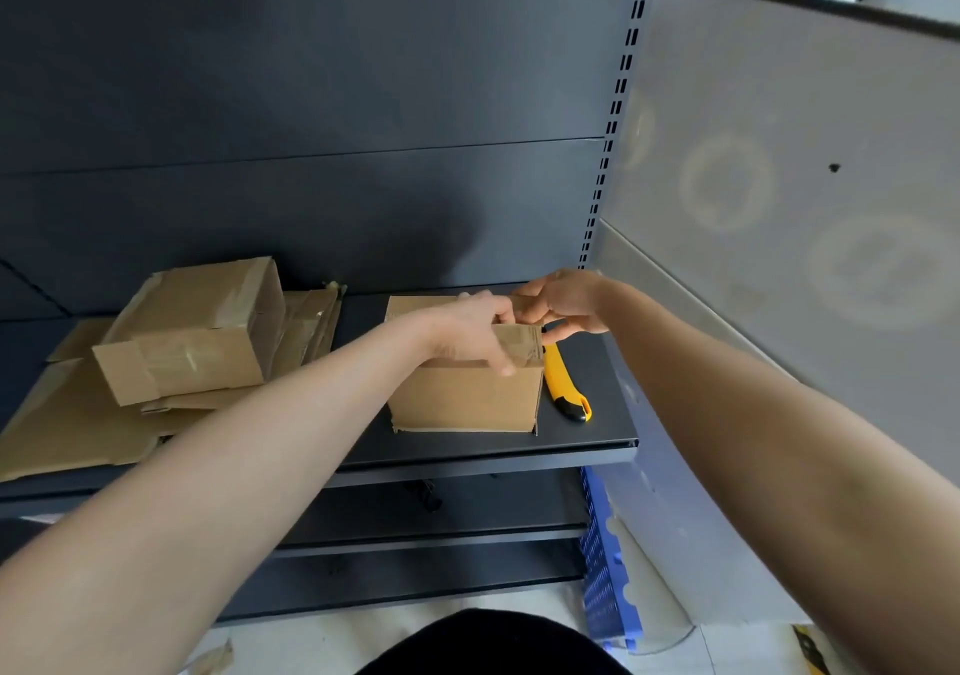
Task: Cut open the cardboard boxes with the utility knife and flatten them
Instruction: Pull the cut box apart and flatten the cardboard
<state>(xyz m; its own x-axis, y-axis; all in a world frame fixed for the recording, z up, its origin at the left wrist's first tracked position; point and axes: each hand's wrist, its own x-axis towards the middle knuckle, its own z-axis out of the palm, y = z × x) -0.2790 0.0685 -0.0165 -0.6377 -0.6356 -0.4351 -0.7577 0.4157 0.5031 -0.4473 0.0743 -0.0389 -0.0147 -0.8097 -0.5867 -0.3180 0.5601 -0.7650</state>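
Observation:
A small brown cardboard box [465, 396] stands on the dark metal shelf [582, 440], right of centre. My left hand [475, 328] lies over its top and grips a top flap near the right edge. My right hand [563, 302] reaches in from the right and pinches the far part of the same top flaps. The yellow and black utility knife [563, 386] lies on the shelf just right of the box, untouched. Further left, a taped cardboard box [192, 328] sits on a pile of flattened cardboard [67, 430].
The shelf's dark back panel rises behind the boxes, with a slotted upright [605, 159] at its right. A grey panel [779, 154] closes the right side. Lower shelves [415, 529] sit below, and a blue plastic crate [605, 555] stands on the floor at the right.

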